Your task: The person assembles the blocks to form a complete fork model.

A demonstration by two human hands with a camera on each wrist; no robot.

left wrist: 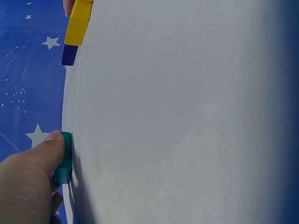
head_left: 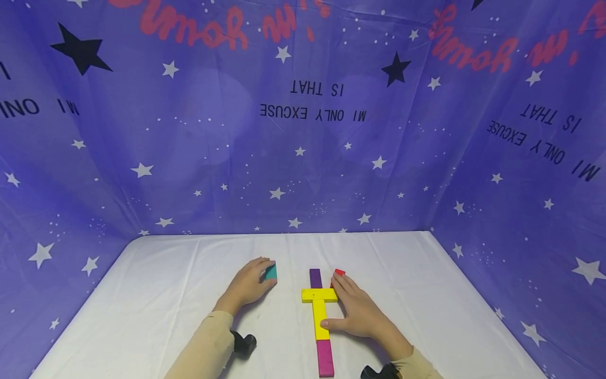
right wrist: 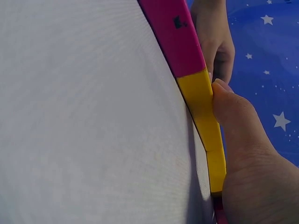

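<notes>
In the head view, my left hand (head_left: pixel 247 281) pinches a small teal block (head_left: pixel 271 272) between thumb and fingers; the left wrist view shows the thumb against one end of it. My right hand (head_left: pixel 359 310) lies over the right side of a row of blocks. Its thumb touches the long yellow block (head_left: pixel 320 318), and its fairly straight fingers reach over a red block (head_left: pixel 339 272), mostly hidden beneath them. A shorter yellow block (head_left: pixel 312 295) crosses the top of the long one. A purple block (head_left: pixel 315 278) extends beyond it, and a magenta block (head_left: pixel 324 358) continues the row nearer me.
A white cloth covers the table (head_left: pixel 175 273). Purple star-patterned curtains (head_left: pixel 284 173) hang behind it and along both sides. A black wrist device (head_left: pixel 243 345) shows at the left sleeve, another (head_left: pixel 381 372) at the right.
</notes>
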